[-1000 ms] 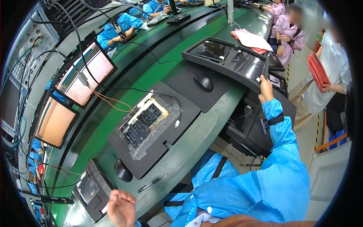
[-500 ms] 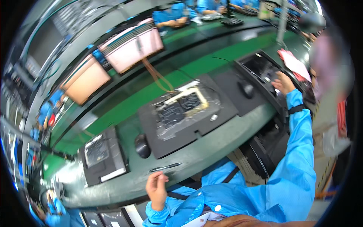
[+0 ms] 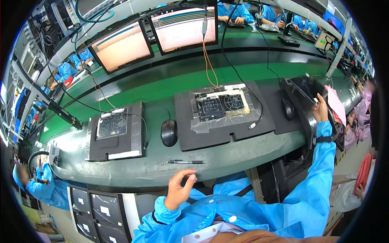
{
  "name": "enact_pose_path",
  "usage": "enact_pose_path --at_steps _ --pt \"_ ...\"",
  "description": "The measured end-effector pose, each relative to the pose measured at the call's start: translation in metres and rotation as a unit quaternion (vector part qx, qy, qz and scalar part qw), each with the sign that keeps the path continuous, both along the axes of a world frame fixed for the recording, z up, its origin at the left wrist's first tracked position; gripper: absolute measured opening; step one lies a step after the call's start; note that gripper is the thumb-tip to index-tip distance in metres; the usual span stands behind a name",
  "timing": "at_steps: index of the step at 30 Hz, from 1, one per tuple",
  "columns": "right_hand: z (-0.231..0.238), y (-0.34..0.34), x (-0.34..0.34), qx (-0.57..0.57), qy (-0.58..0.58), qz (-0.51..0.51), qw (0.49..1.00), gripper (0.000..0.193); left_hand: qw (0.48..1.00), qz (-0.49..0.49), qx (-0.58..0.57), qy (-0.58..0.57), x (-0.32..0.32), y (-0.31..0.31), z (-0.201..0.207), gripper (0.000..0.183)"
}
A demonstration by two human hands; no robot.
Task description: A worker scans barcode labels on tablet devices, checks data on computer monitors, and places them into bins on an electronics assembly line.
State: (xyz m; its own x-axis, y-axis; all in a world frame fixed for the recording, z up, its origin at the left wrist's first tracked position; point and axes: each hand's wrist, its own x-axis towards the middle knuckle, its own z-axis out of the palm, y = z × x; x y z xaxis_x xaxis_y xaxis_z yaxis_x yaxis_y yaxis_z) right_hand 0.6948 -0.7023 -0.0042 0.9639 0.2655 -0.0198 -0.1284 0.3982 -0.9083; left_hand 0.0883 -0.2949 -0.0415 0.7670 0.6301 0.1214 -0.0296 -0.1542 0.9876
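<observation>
At the right, my right hand (image 3: 321,107) pinches the near edge of a flat, glossy black panel (image 3: 306,87), which tilts up over a black tray (image 3: 310,123). Its exact kind I cannot make out. Near the table's front edge, my left hand (image 3: 181,189) holds nothing; its fingers are loosely curled and the thumb stands apart. Just beyond it lies a black pen (image 3: 187,162). In the middle is a black foam fixture (image 3: 210,139) with a taped frame and a dark patterned plate (image 3: 223,106). A white-tipped cable end (image 3: 252,126) rests on it.
A second black fixture (image 3: 115,148) sits to the left, a black mouse (image 3: 169,133) between the two. Another mouse (image 3: 288,109) is by the tray, pink sheets (image 3: 335,106) beyond. Two monitors (image 3: 184,30) stand behind, cables hanging down. Boxed black panels (image 3: 97,212) are at lower left.
My right hand has raised the black panel from the tray. My left hand has moved slightly right relative to the pen. The head view has turned, and the scene is sharper.
</observation>
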Motion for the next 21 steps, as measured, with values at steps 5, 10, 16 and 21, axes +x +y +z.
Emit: enact_pose_path --at_steps 5,10,16,21 --pt "0.049 0.087 -0.183 0.014 -0.076 0.002 0.997 0.034 0.961 -0.218 -0.163 -0.051 0.025 0.006 0.017 0.043" --pt "0.03 0.169 -0.291 0.023 0.043 0.193 0.98 0.033 0.846 -0.371 -0.331 -0.194 0.058 0.0 0.045 0.091" --pt "0.044 0.286 -0.394 -0.112 -0.054 0.57 0.812 0.035 0.839 -0.131 -0.486 -0.205 -0.035 0.009 0.023 0.06" --pt "0.039 0.362 -0.423 -0.213 -0.245 0.652 0.685 0.042 0.829 0.119 -0.501 -0.217 -0.103 0.024 0.012 0.052"
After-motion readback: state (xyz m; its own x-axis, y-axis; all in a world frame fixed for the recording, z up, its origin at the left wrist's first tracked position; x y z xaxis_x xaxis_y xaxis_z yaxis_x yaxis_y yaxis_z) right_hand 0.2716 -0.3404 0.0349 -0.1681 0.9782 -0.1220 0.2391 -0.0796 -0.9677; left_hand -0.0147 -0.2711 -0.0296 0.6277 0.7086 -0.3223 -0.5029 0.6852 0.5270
